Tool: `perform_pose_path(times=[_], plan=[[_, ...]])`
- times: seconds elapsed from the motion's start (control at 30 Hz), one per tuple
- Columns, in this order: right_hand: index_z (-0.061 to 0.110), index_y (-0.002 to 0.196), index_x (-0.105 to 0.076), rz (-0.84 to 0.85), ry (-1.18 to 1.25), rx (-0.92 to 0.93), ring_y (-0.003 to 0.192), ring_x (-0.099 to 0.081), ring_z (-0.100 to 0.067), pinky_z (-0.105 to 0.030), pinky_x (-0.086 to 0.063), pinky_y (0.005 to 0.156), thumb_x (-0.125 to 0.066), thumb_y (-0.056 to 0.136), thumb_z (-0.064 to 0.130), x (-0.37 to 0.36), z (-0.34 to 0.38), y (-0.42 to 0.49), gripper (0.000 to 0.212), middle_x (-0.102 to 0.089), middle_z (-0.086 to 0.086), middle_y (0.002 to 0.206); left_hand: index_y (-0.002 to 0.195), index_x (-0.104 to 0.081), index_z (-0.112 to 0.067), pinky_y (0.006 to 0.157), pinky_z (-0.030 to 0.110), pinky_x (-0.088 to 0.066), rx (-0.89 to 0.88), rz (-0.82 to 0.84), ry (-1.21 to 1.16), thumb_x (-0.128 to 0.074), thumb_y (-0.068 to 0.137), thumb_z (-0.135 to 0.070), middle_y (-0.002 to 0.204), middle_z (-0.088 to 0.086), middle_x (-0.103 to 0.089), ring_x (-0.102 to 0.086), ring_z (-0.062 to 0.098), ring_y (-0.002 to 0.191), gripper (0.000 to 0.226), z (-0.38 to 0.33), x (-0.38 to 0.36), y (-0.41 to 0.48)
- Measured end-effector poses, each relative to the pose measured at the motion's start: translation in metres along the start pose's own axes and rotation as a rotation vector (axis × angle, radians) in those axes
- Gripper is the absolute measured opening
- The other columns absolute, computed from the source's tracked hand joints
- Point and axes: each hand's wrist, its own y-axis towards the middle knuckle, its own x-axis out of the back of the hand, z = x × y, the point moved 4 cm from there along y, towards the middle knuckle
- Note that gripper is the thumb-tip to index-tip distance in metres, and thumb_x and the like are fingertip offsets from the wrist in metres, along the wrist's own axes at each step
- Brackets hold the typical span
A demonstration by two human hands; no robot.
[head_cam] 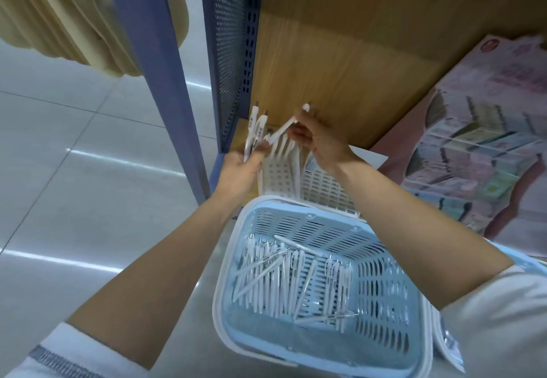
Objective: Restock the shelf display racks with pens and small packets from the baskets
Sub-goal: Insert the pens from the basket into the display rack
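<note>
A light blue basket (233, 259) sits in front of me with several white pens (275, 283) lying on its floor. Beyond it on the wooden shelf stands a white perforated display rack (276, 175) with a few pens standing in it. My left hand (239, 169) grips a small bunch of white pens (254, 124) beside the rack's left edge. My right hand (322, 138) pinches a single white pen (281, 132), tilted over the rack's top.
A blue perforated shelf upright (233, 52) rises to the left of the rack. Pink boxed goods (479, 146) fill the shelf at right. A second white mesh tray (325, 194) sits beside the rack. Beige fabric (74, 16) hangs top left over the tiled floor.
</note>
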Motion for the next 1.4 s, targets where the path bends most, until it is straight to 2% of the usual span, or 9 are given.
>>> perform_pose_path(times=[0.13,0.27,0.37,0.63,0.77,0.9,1.07,1.23,1.4], plan=[[0.014,0.069,-0.059,-0.228,-0.199,0.061,0.063,-0.064,-0.015,-0.034,-0.057,0.073,-0.068,0.087,0.015,0.018,0.001,0.009,0.02,-0.065,-0.001,0.062,0.083,-0.057,-0.013,0.039,0.017,-0.028,0.05,-0.074,-0.059,-0.051,0.099,-0.025,0.047,-0.014,-0.043,-0.035,0.001,0.037,0.021,0.012,0.014,-0.006],[0.016,0.067,-0.055,-0.257,-0.608,0.117,0.059,-0.067,-0.022,-0.042,-0.057,0.07,-0.072,0.083,0.019,0.004,-0.035,0.008,0.023,-0.066,-0.003,0.062,0.091,-0.057,-0.01,0.039,0.006,-0.029,0.042,-0.053,-0.127,-0.046,0.103,-0.022,0.044,-0.018,-0.047,-0.04,-0.003,0.035,0.02,0.014,0.014,-0.016],[0.018,0.079,-0.059,-0.307,-0.73,0.115,0.068,-0.07,-0.024,-0.048,-0.056,0.076,-0.072,0.082,0.029,-0.001,-0.055,0.015,0.017,-0.07,-0.002,0.074,0.098,-0.058,-0.007,0.04,0.005,-0.03,0.045,-0.047,-0.154,-0.045,0.103,-0.02,0.044,-0.018,-0.048,-0.041,-0.003,0.036,0.019,0.017,0.017,-0.017],[0.013,0.084,-0.063,-0.337,-0.917,0.201,0.078,-0.068,-0.025,-0.041,-0.052,0.079,-0.068,0.083,0.034,-0.001,-0.059,0.026,0.021,-0.072,-0.008,0.079,0.084,-0.059,-0.013,0.038,0.012,-0.023,0.085,-0.019,-0.159,-0.046,0.102,-0.028,0.049,-0.011,-0.036,-0.028,0.001,0.038,0.027,0.027,0.019,-0.012],[0.004,0.083,-0.066,-0.31,-0.942,0.239,0.074,-0.066,-0.025,-0.037,-0.052,0.072,-0.07,0.081,0.029,-0.002,-0.057,0.027,0.025,-0.071,-0.01,0.078,0.083,-0.058,-0.014,0.037,0.014,-0.021,0.095,-0.017,-0.154,-0.045,0.103,-0.029,0.048,-0.012,-0.036,-0.025,0.002,0.038,0.027,0.027,0.018,-0.009],[0.007,0.077,-0.063,-0.253,-1.046,0.222,0.07,-0.058,-0.019,-0.026,-0.041,0.065,-0.07,0.082,0.026,-0.008,-0.062,0.026,0.021,-0.068,-0.008,0.078,0.087,-0.057,-0.013,0.037,0.015,-0.021,0.096,-0.002,-0.147,-0.044,0.103,-0.028,0.051,-0.01,-0.036,-0.025,0.003,0.039,0.026,0.029,0.015,-0.008],[0.009,0.081,-0.066,-0.225,-1.006,0.218,0.071,-0.058,-0.012,-0.025,-0.042,0.069,-0.071,0.081,0.031,-0.014,-0.068,0.027,0.022,-0.068,-0.002,0.079,0.086,-0.057,-0.013,0.038,0.015,-0.021,0.091,0.012,-0.142,-0.044,0.103,-0.027,0.053,-0.007,-0.035,-0.024,0.004,0.04,0.026,0.03,0.015,-0.008],[0.012,0.097,-0.07,-0.097,-0.814,0.294,0.075,-0.066,-0.007,-0.035,-0.058,0.078,-0.066,0.085,0.017,-0.012,-0.065,0.025,0.013,-0.067,0.007,0.084,0.087,-0.057,-0.012,0.037,0.014,-0.022,0.098,0.009,-0.154,-0.044,0.103,-0.027,0.051,-0.009,-0.036,-0.025,0.002,0.039,0.025,0.032,0.017,-0.007],[0.014,0.088,-0.07,-0.055,-0.904,0.331,0.07,-0.066,-0.01,-0.04,-0.057,0.077,-0.065,0.084,0.012,-0.015,-0.07,0.026,0.007,-0.067,0.01,0.079,0.087,-0.058,-0.014,0.038,0.015,-0.02,0.102,0.019,-0.131,-0.044,0.103,-0.03,0.054,-0.007,-0.034,-0.023,0.005,0.041,0.026,0.031,0.015,-0.003]])
